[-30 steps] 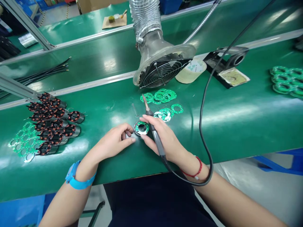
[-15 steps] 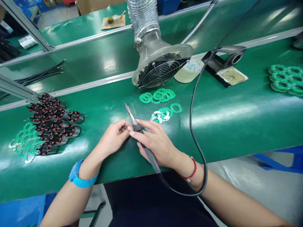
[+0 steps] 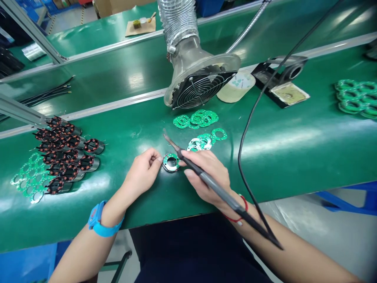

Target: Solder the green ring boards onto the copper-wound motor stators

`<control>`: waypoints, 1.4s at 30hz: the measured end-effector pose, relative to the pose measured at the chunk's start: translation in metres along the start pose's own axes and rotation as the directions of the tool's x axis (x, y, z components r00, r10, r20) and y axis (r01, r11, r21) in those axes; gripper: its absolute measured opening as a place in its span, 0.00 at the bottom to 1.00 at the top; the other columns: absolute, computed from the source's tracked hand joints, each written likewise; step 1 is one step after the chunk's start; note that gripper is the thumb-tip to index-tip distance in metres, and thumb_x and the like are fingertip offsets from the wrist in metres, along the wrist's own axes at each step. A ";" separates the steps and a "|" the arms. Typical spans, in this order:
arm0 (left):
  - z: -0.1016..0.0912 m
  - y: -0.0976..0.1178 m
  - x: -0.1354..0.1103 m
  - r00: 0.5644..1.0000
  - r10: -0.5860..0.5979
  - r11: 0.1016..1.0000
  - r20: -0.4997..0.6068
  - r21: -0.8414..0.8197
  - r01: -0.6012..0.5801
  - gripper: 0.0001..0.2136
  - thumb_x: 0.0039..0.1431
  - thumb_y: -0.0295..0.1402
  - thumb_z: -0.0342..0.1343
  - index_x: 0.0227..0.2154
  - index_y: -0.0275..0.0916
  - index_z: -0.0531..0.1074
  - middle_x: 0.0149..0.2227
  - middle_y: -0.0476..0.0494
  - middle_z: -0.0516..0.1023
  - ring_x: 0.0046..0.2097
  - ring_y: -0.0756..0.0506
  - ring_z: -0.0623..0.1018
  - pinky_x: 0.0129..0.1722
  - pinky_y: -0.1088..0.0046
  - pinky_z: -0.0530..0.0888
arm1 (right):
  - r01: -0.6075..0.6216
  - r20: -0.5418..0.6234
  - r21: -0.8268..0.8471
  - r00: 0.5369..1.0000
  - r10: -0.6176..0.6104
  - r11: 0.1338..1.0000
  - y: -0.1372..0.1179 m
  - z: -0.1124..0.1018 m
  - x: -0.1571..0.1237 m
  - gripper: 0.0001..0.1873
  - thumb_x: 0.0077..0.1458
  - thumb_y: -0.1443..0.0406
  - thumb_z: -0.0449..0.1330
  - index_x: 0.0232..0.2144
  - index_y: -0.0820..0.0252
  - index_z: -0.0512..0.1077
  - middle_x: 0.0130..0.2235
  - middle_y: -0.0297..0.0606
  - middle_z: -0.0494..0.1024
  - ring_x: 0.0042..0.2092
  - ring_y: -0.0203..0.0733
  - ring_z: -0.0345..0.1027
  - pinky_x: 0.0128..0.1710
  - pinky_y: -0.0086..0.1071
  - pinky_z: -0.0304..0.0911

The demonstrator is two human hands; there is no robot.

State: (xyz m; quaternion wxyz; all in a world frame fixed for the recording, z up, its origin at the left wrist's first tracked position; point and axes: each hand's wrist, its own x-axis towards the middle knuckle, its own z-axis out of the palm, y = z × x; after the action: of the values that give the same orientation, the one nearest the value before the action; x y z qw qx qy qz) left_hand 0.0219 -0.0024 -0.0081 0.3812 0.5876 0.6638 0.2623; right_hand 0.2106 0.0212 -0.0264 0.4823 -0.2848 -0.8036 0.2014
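Note:
My right hand [image 3: 207, 173] is closed around a soldering iron [image 3: 216, 186], whose metal tip points up and to the left. Below the tip, a motor stator [image 3: 170, 168] with a green ring-shaped circuit board [image 3: 166, 158] on top sits on the bench. My left hand [image 3: 144, 169] has its fingers curled and pinched at the stator's left edge; exactly what lies between the fingertips is hidden. A fingertip of my right hand reaches the stator's right side. Just beyond are loose ring boards [image 3: 200, 143], some showing white faces.
Several copper-wound stators [image 3: 70, 157] stand at left beside a panel of ring boards [image 3: 32, 173]. A fume extractor [image 3: 203, 86] hangs over the green bench [image 3: 294, 157]. Behind are a tape roll [image 3: 235, 88] and an iron stand [image 3: 273, 84]. The iron's cable [image 3: 242, 137] loops at right.
My right hand has shifted right and turned the soldering iron flatter, uncovering the stator and its ring board. The cable has swung along. My left hand stays nearly in place.

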 end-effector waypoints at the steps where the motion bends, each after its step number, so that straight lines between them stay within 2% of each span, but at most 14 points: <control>1: 0.001 0.001 0.000 1.000 0.004 1.000 -0.019 0.027 -0.003 0.07 0.60 0.33 0.47 0.27 0.39 0.62 0.22 0.55 0.63 0.26 0.52 0.64 0.27 0.75 0.60 | -0.031 -0.039 0.032 0.999 0.032 0.999 0.001 -0.001 -0.003 0.17 0.58 0.66 0.55 0.50 0.56 0.67 0.31 0.37 0.78 0.31 0.42 0.70 0.34 0.39 0.64; 4: 0.004 0.004 -0.002 0.996 0.031 0.994 -0.082 0.109 -0.022 0.07 0.59 0.31 0.47 0.26 0.39 0.61 0.21 0.55 0.61 0.25 0.52 0.63 0.27 0.75 0.58 | -0.090 -0.117 0.155 0.987 0.109 0.984 0.003 -0.005 -0.011 0.12 0.59 0.62 0.54 0.44 0.55 0.71 0.27 0.35 0.75 0.26 0.39 0.66 0.28 0.36 0.62; 6: 0.006 0.006 -0.003 0.992 0.051 0.985 -0.112 0.167 -0.032 0.06 0.58 0.30 0.47 0.26 0.40 0.60 0.21 0.55 0.61 0.25 0.52 0.62 0.27 0.75 0.58 | -0.084 -0.124 0.197 0.986 0.110 0.977 0.004 -0.006 -0.014 0.11 0.59 0.61 0.54 0.41 0.55 0.72 0.27 0.35 0.75 0.23 0.37 0.65 0.26 0.35 0.62; 12: 0.009 0.009 -0.006 0.981 0.118 0.950 -0.152 0.304 -0.067 0.06 0.58 0.28 0.46 0.26 0.40 0.58 0.23 0.53 0.63 0.26 0.50 0.64 0.28 0.74 0.59 | -0.082 -0.115 0.195 0.988 0.106 0.977 0.002 -0.006 -0.010 0.09 0.58 0.63 0.54 0.39 0.55 0.72 0.29 0.35 0.79 0.23 0.36 0.68 0.26 0.34 0.65; 22: 0.014 0.008 -0.006 0.950 0.247 0.884 -0.190 0.446 -0.141 0.07 0.58 0.26 0.46 0.25 0.40 0.59 0.23 0.52 0.62 0.26 0.50 0.65 0.28 0.73 0.61 | -0.082 -0.105 0.175 0.989 0.102 0.981 -0.001 -0.007 -0.007 0.09 0.59 0.62 0.53 0.37 0.56 0.72 0.25 0.34 0.77 0.22 0.36 0.67 0.25 0.33 0.65; 25: 0.014 0.008 -0.007 0.943 0.272 0.867 -0.193 0.475 -0.153 0.07 0.58 0.25 0.46 0.25 0.40 0.59 0.23 0.52 0.63 0.26 0.50 0.65 0.28 0.73 0.61 | -0.064 -0.138 0.131 0.987 0.082 0.989 -0.001 -0.007 -0.007 0.09 0.59 0.62 0.54 0.40 0.56 0.71 0.26 0.34 0.77 0.23 0.37 0.69 0.24 0.34 0.65; 28: 0.014 0.009 -0.007 0.941 0.277 0.858 -0.193 0.491 -0.152 0.07 0.57 0.25 0.46 0.25 0.40 0.59 0.23 0.52 0.63 0.26 0.49 0.65 0.27 0.73 0.61 | -0.106 -0.140 0.076 0.983 0.115 0.992 0.000 -0.004 -0.007 0.16 0.60 0.65 0.54 0.50 0.55 0.67 0.34 0.37 0.81 0.34 0.41 0.75 0.36 0.38 0.70; 30: 0.015 0.009 -0.007 0.943 0.272 0.858 -0.193 0.493 -0.146 0.07 0.57 0.25 0.46 0.25 0.40 0.59 0.23 0.52 0.63 0.26 0.49 0.65 0.28 0.73 0.61 | -0.195 -0.075 0.026 0.978 0.196 0.980 0.002 -0.001 -0.005 0.19 0.61 0.67 0.53 0.55 0.53 0.62 0.41 0.39 0.81 0.43 0.43 0.75 0.44 0.41 0.69; 33: 0.015 0.010 -0.007 0.952 0.242 0.877 -0.189 0.461 -0.131 0.07 0.57 0.25 0.46 0.25 0.40 0.59 0.24 0.51 0.63 0.27 0.49 0.65 0.29 0.72 0.63 | -0.319 0.085 -0.056 0.943 0.322 0.946 0.003 0.003 -0.003 0.21 0.59 0.65 0.56 0.55 0.53 0.62 0.48 0.42 0.77 0.50 0.48 0.71 0.49 0.45 0.66; 36: 0.011 0.008 -0.006 0.975 0.152 0.933 -0.162 0.349 -0.087 0.05 0.57 0.26 0.45 0.27 0.40 0.60 0.26 0.50 0.66 0.29 0.49 0.68 0.32 0.71 0.66 | -0.395 0.202 -0.066 0.894 0.400 0.916 0.004 0.005 -0.002 0.24 0.57 0.64 0.58 0.55 0.53 0.60 0.48 0.42 0.76 0.50 0.48 0.71 0.50 0.46 0.66; 38: 0.008 0.006 -0.007 0.986 0.118 0.971 -0.121 0.223 -0.089 0.03 0.58 0.27 0.46 0.35 0.39 0.62 0.34 0.46 0.70 0.35 0.48 0.71 0.37 0.69 0.70 | -0.435 0.205 -0.049 0.876 0.436 0.899 0.004 0.006 -0.002 0.24 0.57 0.64 0.58 0.56 0.52 0.59 0.48 0.41 0.76 0.50 0.47 0.71 0.50 0.46 0.66; 40: 0.007 0.004 -0.009 0.988 0.151 0.980 -0.030 0.133 -0.146 0.13 0.58 0.30 0.50 0.46 0.39 0.59 0.45 0.41 0.68 0.45 0.46 0.72 0.45 0.66 0.71 | -0.448 0.191 -0.034 0.875 0.445 0.894 0.004 0.007 -0.003 0.26 0.56 0.65 0.58 0.56 0.52 0.58 0.50 0.42 0.75 0.51 0.47 0.69 0.51 0.46 0.65; 42: 0.011 0.003 -0.011 0.979 0.198 0.970 0.055 0.135 -0.204 0.23 0.55 0.33 0.56 0.51 0.38 0.55 0.51 0.37 0.64 0.52 0.42 0.68 0.52 0.61 0.68 | -0.441 0.185 -0.022 0.880 0.437 0.897 0.003 0.008 -0.004 0.26 0.56 0.65 0.58 0.56 0.52 0.58 0.50 0.42 0.74 0.52 0.47 0.69 0.51 0.45 0.65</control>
State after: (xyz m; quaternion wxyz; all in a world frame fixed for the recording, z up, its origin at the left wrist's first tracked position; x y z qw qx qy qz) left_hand 0.0324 -0.0138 -0.0100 0.3240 0.6823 0.6096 0.2405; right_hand 0.2056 0.0204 -0.0349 0.3504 -0.4343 -0.7573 0.3392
